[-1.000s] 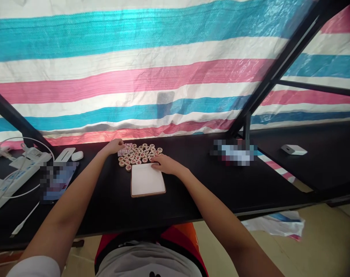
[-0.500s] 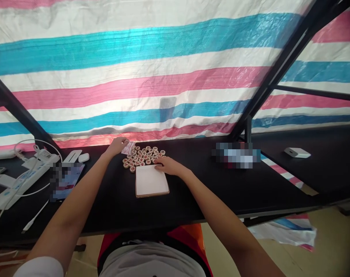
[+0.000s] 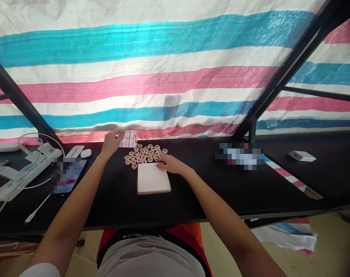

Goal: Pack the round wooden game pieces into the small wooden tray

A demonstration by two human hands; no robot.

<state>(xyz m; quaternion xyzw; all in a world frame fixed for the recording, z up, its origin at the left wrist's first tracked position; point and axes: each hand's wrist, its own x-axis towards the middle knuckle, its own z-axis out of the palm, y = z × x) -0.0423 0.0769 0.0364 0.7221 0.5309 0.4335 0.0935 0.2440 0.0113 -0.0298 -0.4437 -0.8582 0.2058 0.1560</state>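
Between the fingers of my left hand is a folded sheet printed with red lines, held up behind the pieces. Several round wooden Chinese chess pieces with red and dark characters lie spread in a cluster on the black table. In front of them sits a shallow square box with a white inside face. My right hand rests at the box's upper right corner, thumb over its edge and fingers stretched toward the nearest pieces. Whether it grips the box cannot be made out.
A power strip with white cables and a phone lie on the left, beside a white earphone case. To the right are a blurred-out item and a white charger. Striped sheeting hangs behind the table.
My left hand has lifted the red-lined sheet up and back, away from the pieces, so more of it shows. My right hand has stayed by the box corner. The view has shifted slightly.
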